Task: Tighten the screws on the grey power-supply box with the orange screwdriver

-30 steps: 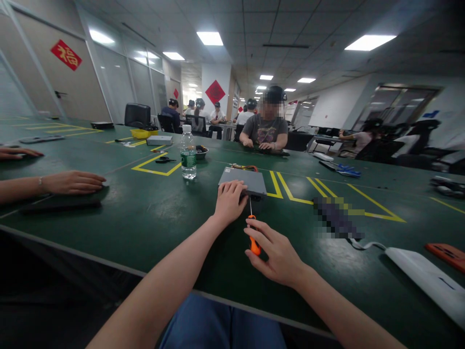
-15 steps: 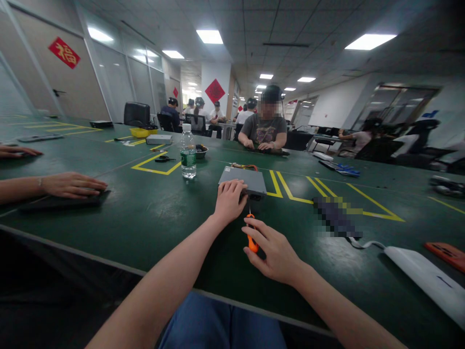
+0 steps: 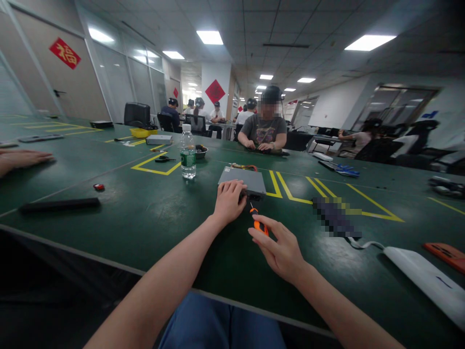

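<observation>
A grey metal computer power supply unit [image 3: 252,180] lies on the green table in front of me, with coloured cables at its far side. My left hand [image 3: 229,199] is closed over its near left edge, fingers on top, steadying contact on the casing. Between the thumb and fingers of my right hand [image 3: 281,247] is a screwdriver [image 3: 260,226] with an orange and black handle. Its thin shaft points up and left toward the unit's near side, below a dark socket. The tip appears slightly apart from the casing.
A water bottle [image 3: 188,155] stands left of the unit, with a metal bowl [image 3: 201,152] behind it. At left lie a black bar [image 3: 60,205] and another person's hand [image 3: 27,159]. A white power strip [image 3: 425,278] and an orange phone [image 3: 446,257] are at right. Someone sits opposite.
My right hand and the screwdriver have shifted right, and the screwdriver now tilts left. My left hand stays on the unit. The neighbour's hand has withdrawn left from the black bar, exposing a small red object.
</observation>
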Available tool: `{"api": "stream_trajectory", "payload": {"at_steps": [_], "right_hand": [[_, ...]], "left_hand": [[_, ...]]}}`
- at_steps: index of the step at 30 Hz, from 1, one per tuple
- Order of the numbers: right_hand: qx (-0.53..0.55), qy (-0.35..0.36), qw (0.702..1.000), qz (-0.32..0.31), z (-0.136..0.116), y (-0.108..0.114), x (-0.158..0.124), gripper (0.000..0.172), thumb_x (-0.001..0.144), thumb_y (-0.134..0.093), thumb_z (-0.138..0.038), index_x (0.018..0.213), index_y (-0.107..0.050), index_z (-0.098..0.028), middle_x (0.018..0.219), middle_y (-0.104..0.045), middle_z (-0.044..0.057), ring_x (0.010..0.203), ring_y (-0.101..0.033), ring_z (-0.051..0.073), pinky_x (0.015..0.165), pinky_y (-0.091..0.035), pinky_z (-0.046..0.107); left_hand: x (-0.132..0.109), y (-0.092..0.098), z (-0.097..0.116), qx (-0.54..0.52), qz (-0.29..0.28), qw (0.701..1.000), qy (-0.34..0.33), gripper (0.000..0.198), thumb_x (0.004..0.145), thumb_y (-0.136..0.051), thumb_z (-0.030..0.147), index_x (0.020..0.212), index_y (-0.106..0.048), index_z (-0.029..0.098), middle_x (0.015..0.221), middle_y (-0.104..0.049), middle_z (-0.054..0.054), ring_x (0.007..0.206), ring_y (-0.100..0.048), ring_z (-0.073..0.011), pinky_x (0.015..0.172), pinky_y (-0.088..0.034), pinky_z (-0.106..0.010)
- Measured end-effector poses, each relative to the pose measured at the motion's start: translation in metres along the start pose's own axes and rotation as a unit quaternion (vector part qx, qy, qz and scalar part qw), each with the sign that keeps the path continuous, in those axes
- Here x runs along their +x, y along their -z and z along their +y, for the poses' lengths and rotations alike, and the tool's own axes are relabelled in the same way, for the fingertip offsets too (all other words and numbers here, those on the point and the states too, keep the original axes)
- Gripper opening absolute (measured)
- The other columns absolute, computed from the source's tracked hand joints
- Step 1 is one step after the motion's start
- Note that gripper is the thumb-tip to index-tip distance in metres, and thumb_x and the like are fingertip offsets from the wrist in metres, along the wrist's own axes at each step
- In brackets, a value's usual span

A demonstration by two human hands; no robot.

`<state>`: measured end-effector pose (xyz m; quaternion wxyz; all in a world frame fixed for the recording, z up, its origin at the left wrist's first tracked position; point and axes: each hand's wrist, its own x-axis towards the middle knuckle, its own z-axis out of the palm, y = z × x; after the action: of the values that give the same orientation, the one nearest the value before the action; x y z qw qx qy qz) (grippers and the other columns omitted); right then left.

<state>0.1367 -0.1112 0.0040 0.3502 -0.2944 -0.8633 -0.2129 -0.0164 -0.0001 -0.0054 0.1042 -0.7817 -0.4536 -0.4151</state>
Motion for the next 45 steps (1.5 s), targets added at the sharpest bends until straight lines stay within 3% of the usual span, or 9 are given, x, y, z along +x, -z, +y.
{"api": "stream_trajectory", "payload": {"at_steps": [8, 16, 20, 23, 27, 32, 35, 40, 45], "right_hand": [[0.014, -0.006, 0.999, -0.046, -0.005, -0.002, 0.002, 0.029, 0.085, -0.041, -0.02, 0.114, -0.046, -0.018, 0.119, -0.046, 0.016, 0.097, -0.055, 0.019, 0.075, -0.05, 0.032], [-0.019, 0.008, 0.999, 0.037, -0.004, -0.011, 0.002, 0.015, 0.082, -0.05, -0.02, 0.096, -0.046, -0.018, 0.101, -0.058, 0.012, 0.082, -0.059, 0.016, 0.066, -0.05, 0.028], [0.018, -0.015, 1.0, 0.003, -0.004, -0.009, 0.0, 0.022, 0.084, -0.047, -0.025, 0.103, -0.044, -0.017, 0.107, -0.055, 0.014, 0.093, -0.057, 0.018, 0.074, -0.05, 0.032], [0.009, 0.009, 0.999, -0.033, -0.006, -0.007, 0.002, 0.029, 0.085, -0.042, -0.023, 0.114, -0.044, -0.018, 0.115, -0.05, 0.015, 0.103, -0.053, 0.021, 0.078, -0.049, 0.034], [-0.041, 0.04, 0.998, -0.011, -0.007, -0.007, 0.005, 0.026, 0.084, -0.047, -0.02, 0.109, -0.049, -0.02, 0.111, -0.053, 0.015, 0.093, -0.057, 0.019, 0.073, -0.05, 0.032], [-0.014, 0.036, 0.999, 0.024, -0.004, -0.012, 0.002, 0.023, 0.08, -0.055, -0.024, 0.101, -0.047, -0.018, 0.108, -0.057, 0.014, 0.084, -0.059, 0.017, 0.068, -0.05, 0.03], [0.015, 0.021, 1.0, 0.008, -0.005, -0.013, 0.0, 0.023, 0.08, -0.055, -0.027, 0.099, -0.046, -0.017, 0.108, -0.058, 0.014, 0.089, -0.058, 0.018, 0.07, -0.05, 0.031], [0.023, 0.011, 0.999, -0.04, -0.01, -0.007, 0.005, 0.031, 0.084, -0.046, -0.023, 0.115, -0.045, -0.017, 0.116, -0.052, 0.015, 0.102, -0.053, 0.02, 0.078, -0.049, 0.033], [-0.021, 0.034, 0.999, 0.002, -0.007, -0.008, 0.004, 0.026, 0.082, -0.051, -0.022, 0.107, -0.048, -0.016, 0.112, -0.054, 0.017, 0.086, -0.058, 0.018, 0.068, -0.049, 0.031]], "left_hand": [[0.0, 0.001, 0.001, 0.002, -0.006, 1.0, 0.006, 0.027, 0.078, -0.05, 0.024, 0.105, -0.052, 0.025, 0.119, -0.055, -0.002, 0.116, -0.042, -0.02, 0.099, -0.027, -0.039], [0.0, 0.001, 0.001, 0.0, -0.008, 1.0, 0.002, 0.03, 0.077, -0.052, 0.024, 0.107, -0.051, 0.025, 0.119, -0.054, -0.002, 0.116, -0.042, -0.02, 0.1, -0.027, -0.039], [0.0, 0.001, 0.002, 0.0, -0.015, 1.0, 0.008, 0.03, 0.077, -0.052, 0.024, 0.107, -0.052, 0.025, 0.12, -0.054, -0.003, 0.116, -0.041, -0.0213, 0.1, -0.027, -0.04], [0.0, 0.001, 0.001, -0.003, -0.012, 1.0, 0.007, 0.029, 0.078, -0.051, 0.025, 0.107, -0.052, 0.025, 0.119, -0.055, -0.002, 0.116, -0.042, -0.0206, 0.1, -0.027, -0.039], [0.0, 0.0, 0.0, -0.008, -0.003, 1.0, -0.001, 0.028, 0.078, -0.052, 0.026, 0.106, -0.051, 0.025, 0.119, -0.055, -0.001, 0.116, -0.041, -0.0192, 0.1, -0.027, -0.037], [0.0, 0.001, 0.0, -0.006, -0.008, 1.0, -0.001, 0.029, 0.078, -0.05, 0.025, 0.107, -0.051, 0.024, 0.12, -0.054, -0.001, 0.117, -0.041, -0.0195, 0.1, -0.026, -0.038], [0.0, 0.003, 0.001, -0.003, -0.016, 1.0, 0.004, 0.029, 0.078, -0.05, 0.025, 0.107, -0.051, 0.025, 0.121, -0.054, -0.001, 0.117, -0.041, -0.02, 0.101, -0.026, -0.039], [0.0, 0.002, 0.0, -0.005, -0.013, 1.0, 0.001, 0.028, 0.079, -0.05, 0.026, 0.107, -0.051, 0.025, 0.12, -0.054, -0.002, 0.117, -0.041, -0.0201, 0.1, -0.026, -0.039], [0.0, 0.001, 0.0, -0.002, -0.015, 1.0, 0.001, 0.029, 0.079, -0.05, 0.025, 0.108, -0.051, 0.024, 0.12, -0.054, -0.002, 0.117, -0.041, -0.0199, 0.1, -0.027, -0.038]]}}
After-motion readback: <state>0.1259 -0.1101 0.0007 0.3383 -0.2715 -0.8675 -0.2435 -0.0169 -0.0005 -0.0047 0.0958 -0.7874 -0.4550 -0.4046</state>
